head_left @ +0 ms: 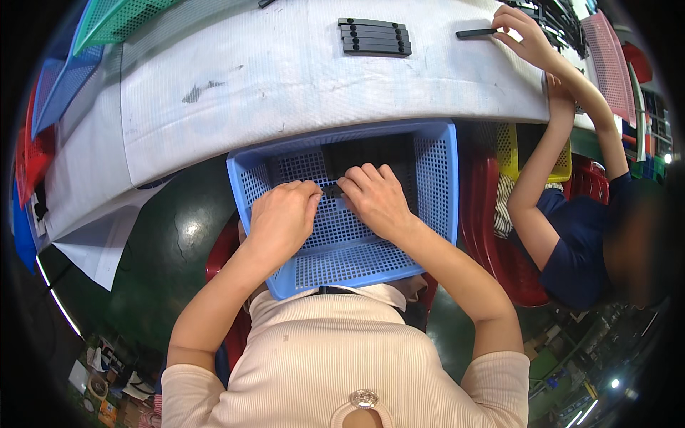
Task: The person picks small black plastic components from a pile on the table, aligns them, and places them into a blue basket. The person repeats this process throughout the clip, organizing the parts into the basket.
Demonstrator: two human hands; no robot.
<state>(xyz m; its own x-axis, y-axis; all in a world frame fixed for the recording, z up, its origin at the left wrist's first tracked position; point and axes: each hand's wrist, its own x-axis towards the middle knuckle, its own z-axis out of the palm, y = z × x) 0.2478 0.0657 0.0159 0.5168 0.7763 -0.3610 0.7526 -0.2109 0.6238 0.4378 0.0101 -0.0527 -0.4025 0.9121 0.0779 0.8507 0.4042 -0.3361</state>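
A blue plastic basket [349, 274] with mesh sides rests on my lap, against the table edge. Over its inside, my left hand [284, 217] and my right hand [377, 202] come close together, fingertips pinched. Between them is a small black piece [332, 190], mostly covered by the fingers, so its full shape is hidden. Dark material [382, 151] lies at the basket's far right, behind my right hand; I cannot make out its parts. On the table ahead sits a neat row of black bars [374, 37] with round ends, touched by neither hand.
A white-covered table [285, 85] spans the far side. At right a co-worker's hand [524, 36] holds a black bar [476, 33] near a heap of black parts [553, 25]. A pink basket [609, 64], a yellow basket [507, 150] and a red chair [479, 214] stand there; a green basket [118, 21] is far left.
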